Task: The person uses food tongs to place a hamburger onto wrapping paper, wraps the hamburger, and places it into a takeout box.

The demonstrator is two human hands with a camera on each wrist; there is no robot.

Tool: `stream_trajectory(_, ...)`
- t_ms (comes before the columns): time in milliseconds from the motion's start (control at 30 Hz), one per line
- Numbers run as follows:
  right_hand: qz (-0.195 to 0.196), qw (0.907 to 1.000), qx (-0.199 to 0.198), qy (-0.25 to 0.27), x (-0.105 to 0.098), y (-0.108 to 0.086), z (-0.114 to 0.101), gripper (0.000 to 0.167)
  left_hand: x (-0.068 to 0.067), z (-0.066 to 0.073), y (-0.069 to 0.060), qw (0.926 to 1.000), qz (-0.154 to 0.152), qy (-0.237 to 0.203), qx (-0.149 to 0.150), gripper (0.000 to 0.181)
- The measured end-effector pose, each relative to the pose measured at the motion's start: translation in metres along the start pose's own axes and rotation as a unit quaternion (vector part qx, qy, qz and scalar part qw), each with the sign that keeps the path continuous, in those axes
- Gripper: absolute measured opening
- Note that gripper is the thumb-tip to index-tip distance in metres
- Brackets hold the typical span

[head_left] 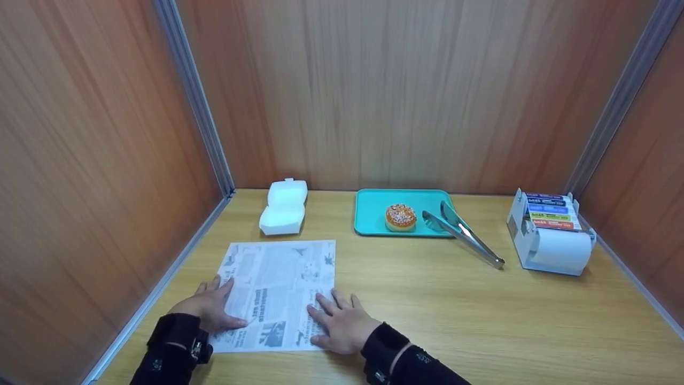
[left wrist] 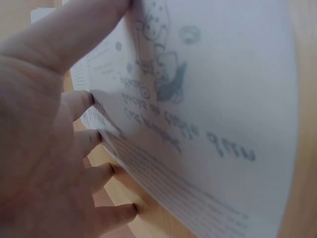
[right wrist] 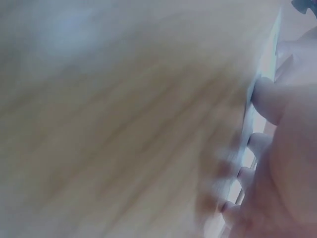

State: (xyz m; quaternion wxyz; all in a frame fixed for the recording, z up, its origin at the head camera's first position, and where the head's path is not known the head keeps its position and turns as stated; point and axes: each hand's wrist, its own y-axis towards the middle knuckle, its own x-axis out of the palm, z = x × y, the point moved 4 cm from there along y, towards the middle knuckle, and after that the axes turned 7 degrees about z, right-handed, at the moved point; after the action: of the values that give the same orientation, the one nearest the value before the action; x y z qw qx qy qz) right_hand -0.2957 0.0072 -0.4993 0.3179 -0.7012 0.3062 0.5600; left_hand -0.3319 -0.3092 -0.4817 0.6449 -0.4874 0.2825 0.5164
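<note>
A sheet of newsprint-patterned paper [head_left: 278, 278] lies flat on the table in front of me. My left hand [head_left: 211, 307] rests on its left edge, fingers spread and thumb reaching over the print. In the left wrist view, the left thumb [left wrist: 74, 29] and fingertips touch the printed paper [left wrist: 208, 99]. Near the lower right corner, my right hand [head_left: 342, 323] lies on the sheet with fingers spread. The right wrist view shows the right fingers [right wrist: 265, 101] edge-on along the paper, with blurred wood beside them.
Behind the sheet stands an open white clamshell box [head_left: 283, 214]. A teal tray [head_left: 368, 206] holds a sprinkle-topped bun [head_left: 400, 217], and metal tongs [head_left: 473, 238] lean over its right edge. A white dispenser with colored labels [head_left: 561, 251] stands far right. Wooden walls [head_left: 401, 96] enclose the table.
</note>
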Motion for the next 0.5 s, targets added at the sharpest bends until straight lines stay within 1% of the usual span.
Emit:
stream_trajectory(200, 0.012, 0.9999, -0.003, -0.011, 0.003, -0.002, -0.001, 0.07, 0.003, 0.001, -0.001, 0.9998, 0.003, -0.016, 0.005, 0.136)
stream_trajectory(333, 0.024, 0.9996, -0.009, -0.015, 0.001, -0.005, -0.001, 0.07, 0.004, 0.004, -0.001, 0.9995, 0.012, -0.004, 0.029, 0.132)
stream_trajectory(400, 0.025, 0.9996, -0.011, -0.012, 0.0, -0.006, -0.001, 0.071, 0.005, 0.007, 0.0, 0.9992, 0.012, 0.0, 0.037, 0.131)
stream_trajectory(433, 0.023, 0.9996, -0.012, -0.011, -0.001, -0.007, 0.0, 0.071, 0.006, 0.009, 0.0, 0.9992, 0.011, 0.004, 0.04, 0.131)
stream_trajectory(500, 0.015, 0.9998, -0.011, -0.011, -0.003, -0.008, 0.001, 0.073, 0.007, 0.014, 0.001, 0.9994, 0.005, 0.002, 0.035, 0.132)
